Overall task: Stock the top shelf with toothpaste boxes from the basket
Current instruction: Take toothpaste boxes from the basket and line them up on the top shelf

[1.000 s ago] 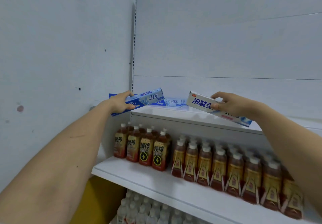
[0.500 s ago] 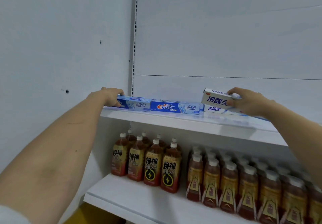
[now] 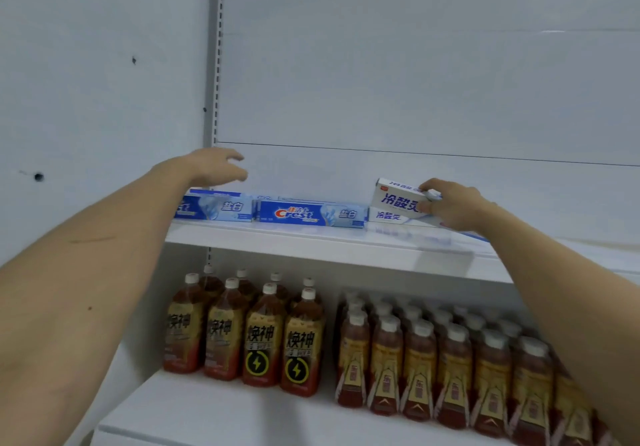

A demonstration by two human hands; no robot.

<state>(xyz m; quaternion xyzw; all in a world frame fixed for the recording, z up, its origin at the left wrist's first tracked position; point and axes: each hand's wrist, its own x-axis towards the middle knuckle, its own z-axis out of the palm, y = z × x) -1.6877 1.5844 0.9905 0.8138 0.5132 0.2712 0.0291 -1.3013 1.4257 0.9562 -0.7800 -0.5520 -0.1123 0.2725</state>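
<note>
Right hand (image 3: 453, 208) clamps its fingers (image 3: 430, 193) on the white cardboard toothpaste box (image 3: 398, 197), long axis running left-right, stacked on another at the white top shelf (image 3: 311, 243); left hand (image 3: 211, 168) hovers open, empty, above the blue boxes (image 3: 311, 214).

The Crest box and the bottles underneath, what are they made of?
The Crest box looks like glossy printed cardboard: sharp folded edges, flat faces. The bottles look like clear plastic, since brown drink shows through, with white plastic-looking caps; glass can't be ruled out.
</note>
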